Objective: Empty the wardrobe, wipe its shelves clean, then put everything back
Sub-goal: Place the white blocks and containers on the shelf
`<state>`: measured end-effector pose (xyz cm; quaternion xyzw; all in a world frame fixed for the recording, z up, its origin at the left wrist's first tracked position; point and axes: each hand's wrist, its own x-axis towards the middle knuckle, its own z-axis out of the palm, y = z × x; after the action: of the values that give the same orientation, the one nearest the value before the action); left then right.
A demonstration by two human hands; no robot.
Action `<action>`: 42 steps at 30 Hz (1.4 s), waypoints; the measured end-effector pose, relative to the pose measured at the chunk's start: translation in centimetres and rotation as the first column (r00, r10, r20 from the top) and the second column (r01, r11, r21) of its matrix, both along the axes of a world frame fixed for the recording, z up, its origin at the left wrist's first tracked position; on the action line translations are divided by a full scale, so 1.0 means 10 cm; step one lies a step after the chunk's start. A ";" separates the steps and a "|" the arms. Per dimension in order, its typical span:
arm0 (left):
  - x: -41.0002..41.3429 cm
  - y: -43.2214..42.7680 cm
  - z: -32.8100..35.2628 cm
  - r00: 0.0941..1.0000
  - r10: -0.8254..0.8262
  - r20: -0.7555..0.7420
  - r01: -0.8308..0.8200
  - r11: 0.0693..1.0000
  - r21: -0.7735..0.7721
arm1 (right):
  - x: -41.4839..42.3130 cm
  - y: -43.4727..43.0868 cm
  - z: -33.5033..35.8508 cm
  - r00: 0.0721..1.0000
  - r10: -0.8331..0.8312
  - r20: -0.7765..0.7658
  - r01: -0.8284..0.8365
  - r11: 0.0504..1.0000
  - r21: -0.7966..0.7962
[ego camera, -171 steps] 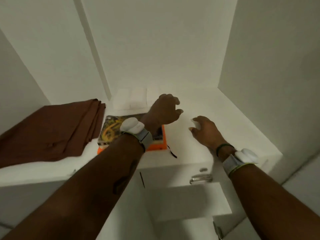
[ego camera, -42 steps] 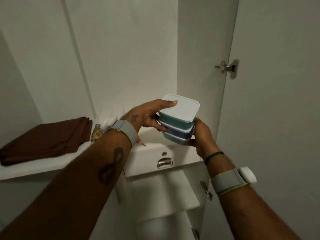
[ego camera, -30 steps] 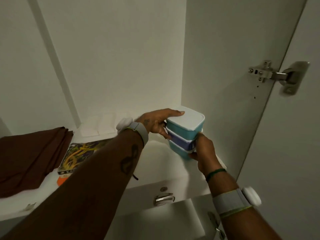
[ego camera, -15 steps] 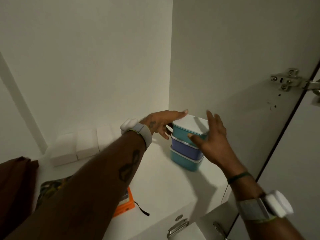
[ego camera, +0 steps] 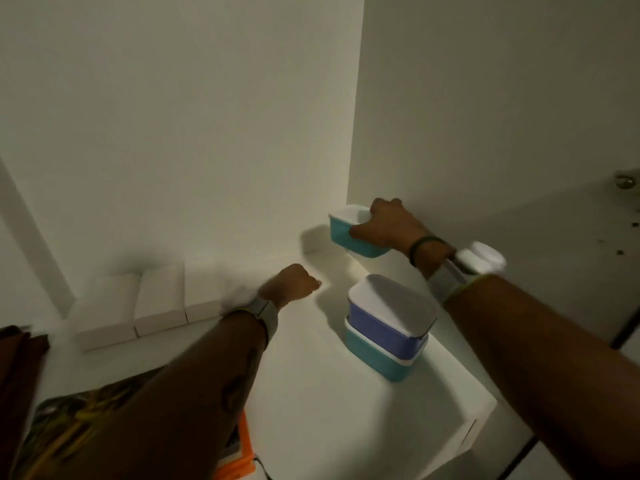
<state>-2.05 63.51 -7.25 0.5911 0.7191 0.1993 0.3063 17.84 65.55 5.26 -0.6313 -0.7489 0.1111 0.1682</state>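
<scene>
Head cam: the right hand (ego camera: 388, 225) is wrapped over the top of a teal container (ego camera: 341, 233), holding it up off the shelf (ego camera: 311, 375) near the back right corner. Meanwhile the left hand (ego camera: 291, 284) is an empty fist, just left of the purple-on-teal stack (ego camera: 381, 317).

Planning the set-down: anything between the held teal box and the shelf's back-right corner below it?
Nothing visible. The teal box hangs over a bare patch of shelf in that corner. The purple-on-teal stack sits nearer the front, apart from it, and the white boxes sit at the back, to the left.
</scene>
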 end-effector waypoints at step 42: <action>0.07 -0.74 0.19 0.963 0.144 0.225 -0.125 0.987 -0.099 | 0.32 -1.11 -0.51 0.967 0.056 -0.248 -0.087 0.990 -0.115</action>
<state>-1.37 56.15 -5.33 0.5001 0.7246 0.2568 0.3986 21.00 54.43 0.19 -0.5945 -0.7365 0.2407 0.2151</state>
